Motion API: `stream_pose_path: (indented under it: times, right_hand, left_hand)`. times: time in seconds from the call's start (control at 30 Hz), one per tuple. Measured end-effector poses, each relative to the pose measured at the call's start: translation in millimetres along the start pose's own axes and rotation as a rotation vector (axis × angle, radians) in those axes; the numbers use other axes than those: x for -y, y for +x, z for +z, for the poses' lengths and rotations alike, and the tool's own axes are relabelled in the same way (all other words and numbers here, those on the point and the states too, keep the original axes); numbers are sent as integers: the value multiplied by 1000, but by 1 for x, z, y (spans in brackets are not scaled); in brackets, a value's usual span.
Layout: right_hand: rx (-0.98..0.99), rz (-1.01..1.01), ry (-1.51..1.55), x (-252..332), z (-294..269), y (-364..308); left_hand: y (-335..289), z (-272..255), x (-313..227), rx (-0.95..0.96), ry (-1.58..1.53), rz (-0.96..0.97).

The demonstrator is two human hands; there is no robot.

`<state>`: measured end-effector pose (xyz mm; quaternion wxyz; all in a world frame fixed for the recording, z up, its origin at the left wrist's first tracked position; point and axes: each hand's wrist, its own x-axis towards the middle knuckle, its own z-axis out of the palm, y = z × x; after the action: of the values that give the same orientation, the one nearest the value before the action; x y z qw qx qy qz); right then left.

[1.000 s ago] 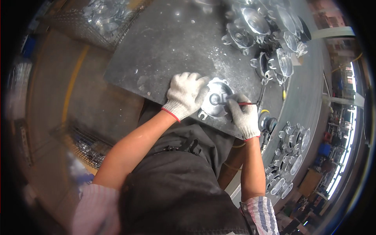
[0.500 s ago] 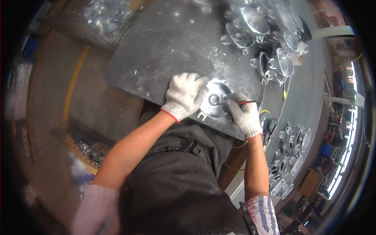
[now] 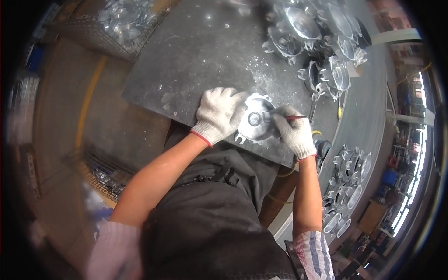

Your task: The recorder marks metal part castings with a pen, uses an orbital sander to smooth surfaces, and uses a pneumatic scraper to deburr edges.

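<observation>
A round silvery metal casting (image 3: 252, 131) with a raised ring at its centre and lugs on its rim lies on the dark worktop, near the front edge. Gloved in white knit, my left hand (image 3: 221, 111) is closed over the casting's left rim, fingers curled. On the other side, my right hand (image 3: 294, 128), in a matching glove, grips a thin tool with a red handle (image 3: 297, 117). The handle's end sticks out to the right of the fist. Its working end is by the casting's right inner face, too blurred to make out.
More castings (image 3: 303, 24) are piled at the worktop's (image 3: 186, 60) far right. Others (image 3: 347, 186) stand in a group on a grey surface at right. A round power tool (image 3: 322, 145) sits beside my right wrist. Wire baskets (image 3: 135, 44), one with metal parts, stand at left.
My right hand has shifted slightly right with the tool, away from the casting's central ring, which shows more fully. My left hand and the casting have barely moved.
</observation>
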<state>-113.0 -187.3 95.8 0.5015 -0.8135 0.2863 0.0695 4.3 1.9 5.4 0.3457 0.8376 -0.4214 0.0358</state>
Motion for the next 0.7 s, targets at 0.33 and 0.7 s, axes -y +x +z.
stream_pose_path:
  times: [0.33,0.7]
  right_hand:
    - [-402,33,321,-10,10,-27]
    - [-376,38,437,-11,30,-36]
  left_hand:
    - [-1,-11,-18,-16,79,207]
    - [-7,-25,-24,206,33,355]
